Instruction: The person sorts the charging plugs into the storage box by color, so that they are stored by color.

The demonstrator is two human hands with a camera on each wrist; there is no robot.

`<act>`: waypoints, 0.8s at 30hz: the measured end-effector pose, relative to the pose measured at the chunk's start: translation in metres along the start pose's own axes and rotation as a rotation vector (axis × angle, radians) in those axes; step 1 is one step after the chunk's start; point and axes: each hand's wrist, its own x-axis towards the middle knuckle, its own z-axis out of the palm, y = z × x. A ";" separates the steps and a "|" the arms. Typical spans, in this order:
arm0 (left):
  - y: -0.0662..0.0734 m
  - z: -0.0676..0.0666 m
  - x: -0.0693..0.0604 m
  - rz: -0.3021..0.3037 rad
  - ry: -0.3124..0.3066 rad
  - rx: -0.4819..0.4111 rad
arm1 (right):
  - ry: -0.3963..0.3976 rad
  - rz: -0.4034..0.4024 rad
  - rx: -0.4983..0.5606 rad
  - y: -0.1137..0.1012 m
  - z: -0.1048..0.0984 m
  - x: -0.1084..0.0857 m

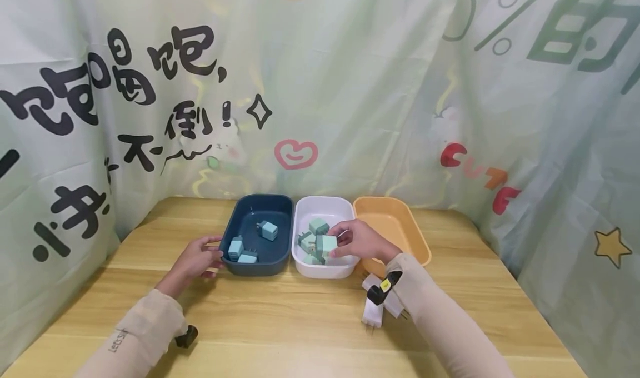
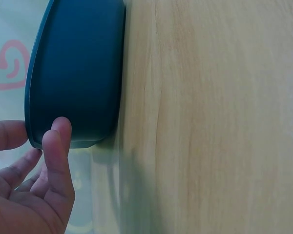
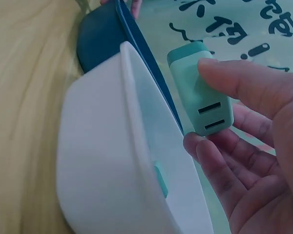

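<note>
My right hand (image 1: 361,239) pinches a mint-green two-port charger plug (image 1: 326,245) between thumb and fingers, above the white tray (image 1: 325,271). Its two slots face the camera in the right wrist view, where the charger plug (image 3: 200,92) is apart from the tray wall. Several more green charger plugs (image 1: 318,226) lie inside that tray. At the left end of the dark blue tray (image 1: 265,268), my left hand (image 1: 194,259) touches the rim and outer wall with extended fingers. Three light-blue charger plugs (image 1: 268,230) lie in the blue tray.
A yellow tray (image 1: 417,230) stands beside the white one on the right, partly hidden by my right arm. In front of it, pale lilac charger plugs (image 1: 372,311) lie on the wooden table (image 1: 280,322). Behind the trays hangs a printed curtain (image 1: 340,89).
</note>
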 end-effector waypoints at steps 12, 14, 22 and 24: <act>-0.001 0.001 0.001 -0.001 0.011 0.005 | -0.053 0.064 0.034 0.011 -0.013 0.027; 0.000 0.000 0.001 -0.003 0.011 0.002 | -0.066 0.084 0.040 0.013 -0.016 0.031; -0.001 0.000 0.000 0.014 0.004 -0.002 | -0.101 0.106 0.087 0.023 -0.024 0.043; -0.001 0.000 0.000 0.015 0.004 -0.006 | -0.105 0.117 0.078 0.025 -0.025 0.046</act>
